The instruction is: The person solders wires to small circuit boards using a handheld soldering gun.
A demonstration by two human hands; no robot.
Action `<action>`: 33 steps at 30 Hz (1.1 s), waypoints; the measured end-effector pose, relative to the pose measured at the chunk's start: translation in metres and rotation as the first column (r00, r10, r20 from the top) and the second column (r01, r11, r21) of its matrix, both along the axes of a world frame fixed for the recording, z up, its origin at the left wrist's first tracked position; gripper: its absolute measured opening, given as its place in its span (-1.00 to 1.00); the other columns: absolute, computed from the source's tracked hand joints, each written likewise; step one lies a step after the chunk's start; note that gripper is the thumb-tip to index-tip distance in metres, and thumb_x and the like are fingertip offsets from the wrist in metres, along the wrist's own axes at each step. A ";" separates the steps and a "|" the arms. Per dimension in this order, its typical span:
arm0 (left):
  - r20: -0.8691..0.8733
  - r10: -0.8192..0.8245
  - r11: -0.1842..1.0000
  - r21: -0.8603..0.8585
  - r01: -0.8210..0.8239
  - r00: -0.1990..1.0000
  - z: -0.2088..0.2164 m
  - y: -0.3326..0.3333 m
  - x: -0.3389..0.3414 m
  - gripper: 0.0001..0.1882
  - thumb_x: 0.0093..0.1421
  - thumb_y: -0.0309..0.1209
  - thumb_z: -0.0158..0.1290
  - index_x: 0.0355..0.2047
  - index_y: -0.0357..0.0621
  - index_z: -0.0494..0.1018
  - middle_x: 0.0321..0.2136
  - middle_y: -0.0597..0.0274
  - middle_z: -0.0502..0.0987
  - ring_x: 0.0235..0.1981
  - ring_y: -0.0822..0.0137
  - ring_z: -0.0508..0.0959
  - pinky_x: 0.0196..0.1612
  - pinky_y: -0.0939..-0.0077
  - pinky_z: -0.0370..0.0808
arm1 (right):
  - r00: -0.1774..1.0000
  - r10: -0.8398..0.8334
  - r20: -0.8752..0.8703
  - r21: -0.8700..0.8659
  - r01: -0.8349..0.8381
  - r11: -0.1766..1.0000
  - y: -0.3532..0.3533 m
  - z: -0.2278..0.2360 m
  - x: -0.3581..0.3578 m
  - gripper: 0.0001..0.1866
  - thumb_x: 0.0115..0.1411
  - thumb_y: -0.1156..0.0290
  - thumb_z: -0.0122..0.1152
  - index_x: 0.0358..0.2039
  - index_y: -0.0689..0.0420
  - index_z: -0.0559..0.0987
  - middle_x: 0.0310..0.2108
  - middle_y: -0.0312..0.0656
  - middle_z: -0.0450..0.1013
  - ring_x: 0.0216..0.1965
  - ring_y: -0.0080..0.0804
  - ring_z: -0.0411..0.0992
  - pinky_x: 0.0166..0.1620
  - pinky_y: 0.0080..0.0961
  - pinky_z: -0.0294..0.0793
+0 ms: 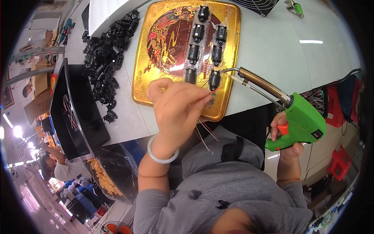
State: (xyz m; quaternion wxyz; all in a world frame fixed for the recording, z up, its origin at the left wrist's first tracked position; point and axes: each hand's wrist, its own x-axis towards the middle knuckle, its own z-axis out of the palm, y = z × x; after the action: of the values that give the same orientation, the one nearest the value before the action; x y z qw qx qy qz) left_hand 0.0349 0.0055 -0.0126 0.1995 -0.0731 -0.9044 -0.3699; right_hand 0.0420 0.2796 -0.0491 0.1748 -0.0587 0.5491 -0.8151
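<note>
My left hand (pixel 175 105) pinches a thin red wire (pixel 214 91) between thumb and fingertips. Loose wire tails hang below that hand, over the table's near edge. The wire's end lies close to a small black plastic part (pixel 214 80), the nearest of its row. In my right hand (pixel 291 152) is a green soldering gun (pixel 306 117), with fingers wrapped round its handle by the orange trigger. Its bent metal tip (pixel 232 70) reaches that same black part; whether they touch I cannot tell. Several like parts stand in two rows on a gold decorated tin lid (pixel 140 85).
A heap of black plastic parts (pixel 103 58) lies left of the lid. Beside it stands a black bin (pixel 87 124) with wires inside. A black fan grille (pixel 257 4) and a green-handled tool (pixel 298 8) are at the back. Red stools (pixel 339 163) stand at right; another person sits far left.
</note>
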 end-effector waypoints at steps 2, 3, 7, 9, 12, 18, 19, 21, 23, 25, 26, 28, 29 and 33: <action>-0.057 0.042 0.993 -0.111 -0.049 0.997 -0.001 0.001 0.000 -0.82 -0.19 -0.49 0.20 -0.51 0.01 0.50 -0.53 0.45 0.46 -0.40 0.33 0.32 -0.17 0.43 0.11 | 1.000 -0.005 0.003 0.006 0.005 1.000 0.001 0.000 0.000 -0.22 -0.20 -0.20 0.16 -0.27 0.35 0.38 -0.39 0.01 0.31 -0.57 -0.50 0.31 -0.60 -0.74 0.31; -0.056 0.041 0.993 -0.109 -0.047 0.998 -0.001 0.002 0.001 -0.82 -0.19 -0.49 0.20 -0.51 0.01 0.50 -0.53 0.45 0.46 -0.40 0.33 0.32 -0.17 0.43 0.11 | 1.000 -0.008 -0.006 0.017 0.008 1.000 0.002 0.000 0.000 -0.22 -0.21 -0.20 0.16 -0.27 0.35 0.38 -0.39 0.01 0.31 -0.58 -0.51 0.31 -0.60 -0.74 0.32; -0.132 0.090 0.896 -0.422 -0.138 0.987 0.000 0.009 0.004 -0.84 -0.17 -0.42 0.20 -0.50 0.06 0.50 -0.54 0.48 0.43 -0.38 0.33 0.28 -0.13 0.39 0.09 | 1.000 -0.017 -0.016 0.024 0.017 1.000 0.002 0.001 -0.001 -0.21 -0.21 -0.20 0.16 -0.27 0.36 0.37 -0.39 0.02 0.31 -0.59 -0.51 0.30 -0.59 -0.74 0.32; -0.151 0.099 0.865 -0.476 -0.160 0.984 0.002 0.011 0.005 -0.85 -0.16 -0.42 0.20 -0.51 0.07 0.51 -0.55 0.47 0.42 -0.39 0.32 0.26 -0.13 0.42 0.10 | 1.000 -0.011 -0.018 0.029 0.012 1.000 0.004 0.002 0.000 -0.21 -0.21 -0.20 0.16 -0.27 0.36 0.37 -0.39 0.02 0.31 -0.59 -0.51 0.30 -0.59 -0.74 0.32; -0.139 0.105 0.834 -0.528 -0.163 0.985 0.002 0.009 0.004 -0.86 -0.16 -0.39 0.20 -0.51 0.07 0.51 -0.54 0.48 0.42 -0.37 0.32 0.28 -0.12 0.40 0.10 | 1.000 -0.001 -0.020 0.037 0.002 0.999 0.003 0.001 -0.002 -0.22 -0.20 -0.20 0.15 -0.28 0.36 0.38 -0.40 0.01 0.31 -0.58 -0.50 0.30 -0.59 -0.73 0.32; -0.007 0.091 0.961 -0.262 -0.090 0.996 0.002 0.011 0.004 -0.86 -0.21 -0.51 0.16 -0.59 -0.02 0.45 -0.55 0.43 0.45 -0.29 0.26 0.34 -0.09 0.37 0.11 | 0.999 0.034 -0.025 0.024 -0.034 0.999 0.003 0.001 -0.002 -0.25 -0.19 -0.19 0.14 -0.31 0.36 0.39 -0.45 -0.01 0.31 -0.58 -0.48 0.29 -0.60 -0.71 0.30; 0.009 0.114 0.961 -0.254 -0.108 0.993 -0.001 0.011 0.005 -0.86 -0.22 -0.48 0.15 -0.58 0.00 0.44 -0.52 0.45 0.46 -0.26 0.27 0.35 -0.03 0.29 0.04 | 0.999 0.032 -0.027 0.016 -0.032 0.999 0.003 0.001 -0.002 -0.26 -0.18 -0.18 0.14 -0.33 0.35 0.39 -0.47 -0.02 0.31 -0.59 -0.48 0.28 -0.60 -0.70 0.30; 0.026 0.139 0.961 -0.245 -0.128 0.990 -0.004 0.014 0.006 -0.85 -0.22 -0.45 0.15 -0.58 0.02 0.42 -0.48 0.48 0.48 -0.23 0.29 0.35 0.02 0.21 -0.04 | 0.999 0.039 -0.026 0.014 -0.038 0.999 0.002 0.002 -0.004 -0.28 -0.17 -0.17 0.13 -0.35 0.34 0.38 -0.49 -0.03 0.30 -0.60 -0.48 0.27 -0.60 -0.70 0.29; -0.065 0.161 0.951 -0.256 -0.172 0.985 -0.006 0.015 0.003 -0.87 -0.19 -0.45 0.15 -0.59 0.01 0.42 -0.46 0.48 0.50 -0.20 0.28 0.37 0.07 0.20 -0.09 | 0.999 0.044 -0.026 0.011 -0.044 0.999 0.000 0.002 -0.005 -0.31 -0.17 -0.17 0.12 -0.37 0.33 0.38 -0.51 -0.05 0.29 -0.61 -0.47 0.25 -0.61 -0.69 0.28; -0.061 0.163 0.955 -0.242 -0.173 0.985 -0.007 0.015 0.003 -0.87 -0.18 -0.45 0.15 -0.59 0.00 0.42 -0.46 0.49 0.50 -0.20 0.28 0.37 0.07 0.20 -0.09 | 1.000 0.000 -0.029 0.014 0.000 1.000 -0.002 0.000 -0.005 -0.35 -0.14 -0.17 0.10 -0.42 0.29 0.37 -0.56 -0.08 0.28 -0.62 -0.47 0.24 -0.62 -0.69 0.26; -0.059 0.162 0.959 -0.227 -0.171 0.985 -0.008 0.014 0.003 -0.87 -0.18 -0.45 0.15 -0.59 0.00 0.42 -0.45 0.49 0.51 -0.19 0.28 0.37 0.08 0.21 -0.10 | 1.000 0.001 -0.028 0.015 -0.001 1.000 -0.002 0.000 -0.006 -0.35 -0.14 -0.17 0.10 -0.42 0.29 0.37 -0.56 -0.08 0.28 -0.62 -0.47 0.24 -0.62 -0.69 0.26; -0.056 0.161 0.964 -0.206 -0.169 0.985 -0.010 0.013 0.003 -0.88 -0.18 -0.45 0.15 -0.59 0.00 0.42 -0.46 0.49 0.51 -0.19 0.28 0.37 0.08 0.21 -0.10 | 0.999 0.011 -0.050 0.013 -0.010 1.000 -0.002 -0.003 -0.008 -0.37 -0.12 -0.17 0.08 -0.45 0.26 0.36 -0.58 -0.12 0.27 -0.63 -0.48 0.24 -0.64 -0.70 0.23; -0.054 0.158 0.968 -0.186 -0.166 0.986 -0.011 0.013 0.003 -0.88 -0.18 -0.45 0.15 -0.59 0.00 0.42 -0.46 0.50 0.51 -0.19 0.28 0.37 0.08 0.20 -0.10 | 0.999 0.012 -0.049 0.012 -0.011 1.000 -0.002 -0.004 -0.008 -0.37 -0.12 -0.17 0.08 -0.45 0.26 0.36 -0.58 -0.12 0.27 -0.63 -0.48 0.24 -0.64 -0.70 0.23; -0.049 0.160 0.965 -0.205 -0.166 0.986 -0.012 0.013 0.001 -0.87 -0.18 -0.45 0.15 -0.59 0.00 0.42 -0.46 0.49 0.51 -0.20 0.28 0.37 0.08 0.21 -0.08 | 0.998 -0.035 -0.056 -0.014 0.034 0.999 -0.004 -0.004 -0.010 -0.39 -0.10 -0.17 0.06 -0.48 0.24 0.36 -0.61 -0.15 0.25 -0.64 -0.50 0.22 -0.64 -0.70 0.22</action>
State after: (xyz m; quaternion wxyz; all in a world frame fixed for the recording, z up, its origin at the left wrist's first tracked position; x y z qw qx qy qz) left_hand 0.0363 0.0186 -0.0241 0.2349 -0.0248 -0.9378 -0.2544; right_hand 0.0321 0.2757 -0.0535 0.1447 -0.0732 0.5493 -0.8197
